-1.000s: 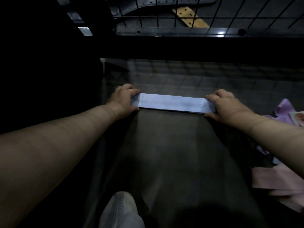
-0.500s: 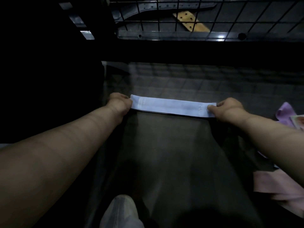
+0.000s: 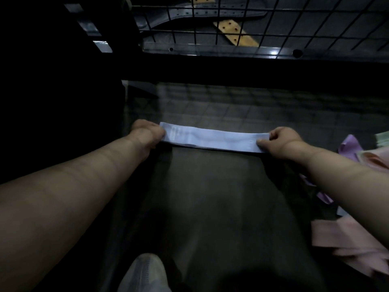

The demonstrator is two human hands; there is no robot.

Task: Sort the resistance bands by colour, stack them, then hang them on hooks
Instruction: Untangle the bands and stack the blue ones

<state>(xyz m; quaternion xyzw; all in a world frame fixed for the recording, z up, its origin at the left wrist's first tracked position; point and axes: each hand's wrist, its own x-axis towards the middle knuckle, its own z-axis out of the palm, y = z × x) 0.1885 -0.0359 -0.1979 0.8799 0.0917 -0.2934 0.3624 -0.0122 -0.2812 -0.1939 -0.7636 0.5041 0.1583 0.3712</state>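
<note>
Left hand [image 3: 147,133] grips one end of the blue band [image 3: 212,139], fingers curled; right hand [image 3: 280,141] pinches the other; pink bands [image 3: 347,243] lie right.

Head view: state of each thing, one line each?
blue band: pulled out flat, held at both ends.
left hand: grips the band's left end.
right hand: pinches the band's right end.
purple bands: loose, crumpled, at right.
pink bands: loose heap, near right.
</note>
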